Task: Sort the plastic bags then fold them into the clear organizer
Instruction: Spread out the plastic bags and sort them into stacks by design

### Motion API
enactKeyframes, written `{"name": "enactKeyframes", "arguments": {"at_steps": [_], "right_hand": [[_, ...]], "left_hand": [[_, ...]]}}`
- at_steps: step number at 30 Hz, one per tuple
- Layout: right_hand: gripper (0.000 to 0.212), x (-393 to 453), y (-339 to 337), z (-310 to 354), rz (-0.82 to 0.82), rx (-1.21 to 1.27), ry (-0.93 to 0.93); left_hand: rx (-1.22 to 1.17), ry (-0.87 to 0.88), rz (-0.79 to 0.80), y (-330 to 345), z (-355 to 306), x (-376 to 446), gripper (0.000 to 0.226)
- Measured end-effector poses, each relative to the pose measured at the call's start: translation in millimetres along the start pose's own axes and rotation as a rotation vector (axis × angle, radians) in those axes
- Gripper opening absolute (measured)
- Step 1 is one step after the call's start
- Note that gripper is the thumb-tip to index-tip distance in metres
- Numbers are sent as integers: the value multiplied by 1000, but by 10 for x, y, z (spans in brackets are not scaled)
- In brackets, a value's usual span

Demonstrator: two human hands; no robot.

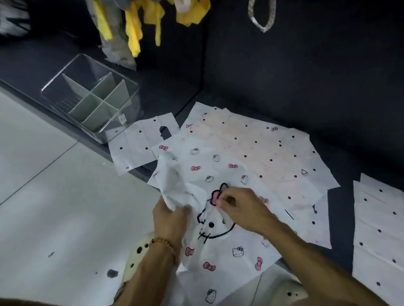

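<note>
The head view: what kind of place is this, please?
Probably a home, on the floor: pale floor tiles beside a dark mat, yellow and grey clothes hanging above, and cartoon-cat printed white plastic bags spread flat near a clear divided organizer.

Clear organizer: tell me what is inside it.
The clear organizer holds only grey-green dividers forming compartments; no bags show in them. The floor of the nearer compartments is hidden behind the dividers.

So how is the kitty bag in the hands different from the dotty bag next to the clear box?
The kitty bag has a big cat face, pink bows and small cats; the dotty bag has only dark dots. The kitty bag is crumpled and pinched by the left hand and right hand; the dotty bag lies flat and untouched, beside the clear organizer. Both are white plastic.
</note>
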State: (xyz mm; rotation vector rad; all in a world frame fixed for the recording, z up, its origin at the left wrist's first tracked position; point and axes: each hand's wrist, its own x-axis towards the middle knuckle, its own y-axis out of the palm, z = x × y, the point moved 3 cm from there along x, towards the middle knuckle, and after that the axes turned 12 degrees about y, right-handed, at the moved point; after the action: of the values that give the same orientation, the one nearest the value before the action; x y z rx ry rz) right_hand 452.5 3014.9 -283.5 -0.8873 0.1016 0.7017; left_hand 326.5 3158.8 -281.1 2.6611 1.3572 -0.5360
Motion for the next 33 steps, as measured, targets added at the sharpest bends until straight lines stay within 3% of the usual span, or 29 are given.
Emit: {"name": "enactKeyframes", "arguments": {"at_steps": [1,3,5,7,9,12,13,18,22,26,30,33], "right_hand": [[3,43,-95,-68,-125,55,33],[43,128,-321,-228,-396,104,182],[75,194,-420,-347,-386,266,351],[88,233,-397,-408,-261,396,468],[76,218,-414,-460,-197,503,549],[11,37,-576,-571,-186,702,509],[8,-64,-659,-620,-203,729,476],[5,-797,-1200,-1032,-568,608,420],[6,-1521,-1658,-1609,-796,606,521],[9,-2284,-2064,-2244,-963,609,654],[3,-2943,-2376,-2908,-1072,487,786],[9,-3333,-2608,-3359,-1136,365,884]], "left_hand": [[31,29,34,-17,-1,24,27],[40,83,103,-60,-21,81,32],[18,119,180,-88,-71,116,35],[-2,148,264,-77,-135,127,36],[-35,151,318,-35,-195,133,37],[-86,154,354,75,-308,120,41],[-80,170,373,139,-352,100,43],[28,273,574,776,-490,-258,34],[88,187,761,1470,-368,-745,25],[171,149,917,2147,-163,-1307,32],[164,37,962,2830,140,-1956,35],[194,-23,1017,3295,401,-2425,31]]}}
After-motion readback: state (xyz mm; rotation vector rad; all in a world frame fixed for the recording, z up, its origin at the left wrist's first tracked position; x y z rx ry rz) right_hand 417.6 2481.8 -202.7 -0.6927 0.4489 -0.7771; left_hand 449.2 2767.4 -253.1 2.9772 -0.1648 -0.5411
